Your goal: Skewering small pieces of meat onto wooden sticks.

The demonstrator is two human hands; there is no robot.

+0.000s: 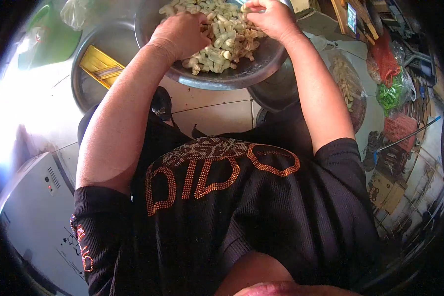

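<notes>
A wide metal basin (229, 82) in front of me holds a heap of pale, knobbly food pieces (224, 40); I cannot tell exactly which food. My left hand (185, 35) reaches over the basin's left side, its fingers curled down among the pieces. Whether it grips one is hidden by the hand itself. Over the right side of the heap, my right hand (270, 18) has thumb and fingers drawn together around a pale piece at the top edge of the view. A bit of something light blue shows beside those fingertips.
Left of the basin, a yellow slicer (101, 66) lies in a second metal basin (82, 87). A dark round vessel (277, 88) stands below the main basin's right side. Further right are a bag of greens (390, 97), a red crate (399, 129) and a cardboard box (386, 190). A white appliance (40, 218) stands at lower left.
</notes>
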